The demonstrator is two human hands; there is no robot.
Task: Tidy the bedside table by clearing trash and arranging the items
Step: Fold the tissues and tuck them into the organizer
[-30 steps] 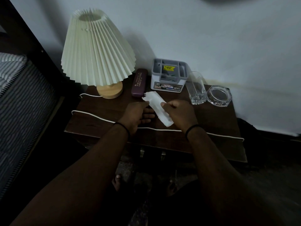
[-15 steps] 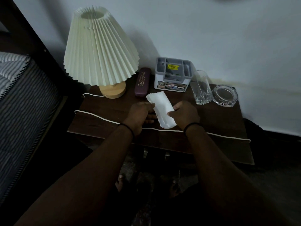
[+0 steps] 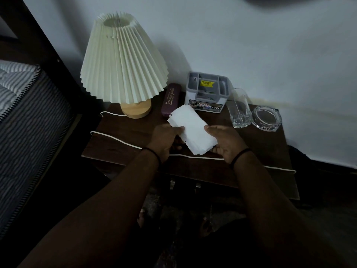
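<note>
We hold a white paper (image 3: 192, 130) over the middle of the table (image 3: 123, 140), between our two hands. Our left hand (image 3: 165, 139) pinches its left edge with thumb and fingers. Our right hand (image 3: 225, 143) grips the right edge, fingers curled under it. The paper looks like a folded tissue (we cannot tell for sure), and it sits tilted, its far end near the box (image 3: 207, 93).

We think this is the step of dealing with the paper. Next we must pick: is it trash to take away, or a thing to put in a neat spot? Either way we should lift it clear and not bump the glass (image 3: 239, 109), which could tip.

The table is dark wood. At the far left stands a lamp (image 3: 123, 60) with a pleated shade. Just right of it lies a dark red case (image 3: 171, 100), then the grey box, the glass, and a clear ashtray (image 3: 266, 118) at the far right. A white cord (image 3: 119, 140) runs along the near edge. A pale wall is behind, and a striped bed (image 3: 23, 105) is at the left.
</note>
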